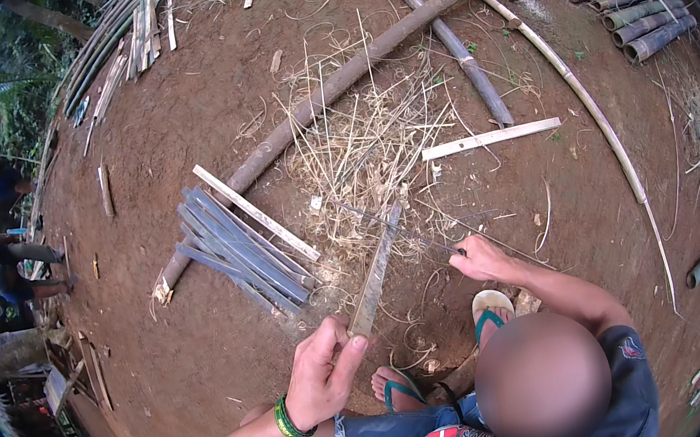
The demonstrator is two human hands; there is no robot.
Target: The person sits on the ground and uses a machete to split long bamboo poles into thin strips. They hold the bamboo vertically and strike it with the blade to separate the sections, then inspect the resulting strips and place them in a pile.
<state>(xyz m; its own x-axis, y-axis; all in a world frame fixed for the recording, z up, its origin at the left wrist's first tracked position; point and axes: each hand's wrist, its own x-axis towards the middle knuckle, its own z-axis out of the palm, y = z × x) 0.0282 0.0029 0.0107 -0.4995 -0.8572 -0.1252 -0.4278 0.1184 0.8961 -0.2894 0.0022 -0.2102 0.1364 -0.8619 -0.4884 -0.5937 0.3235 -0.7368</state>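
Splinters worry us: left hand clamped on the bamboo slat, right hand pinching a thin blade-like tool that could slip toward our sandalled feet below.

Left hand grips the near end of a bamboo slat angled away over the ground. Stacked slats lie to its left. A shavings heap lies beyond, against a long pole. Right hand sits right of the slat.

Green wristband (teal-strapped sandals)
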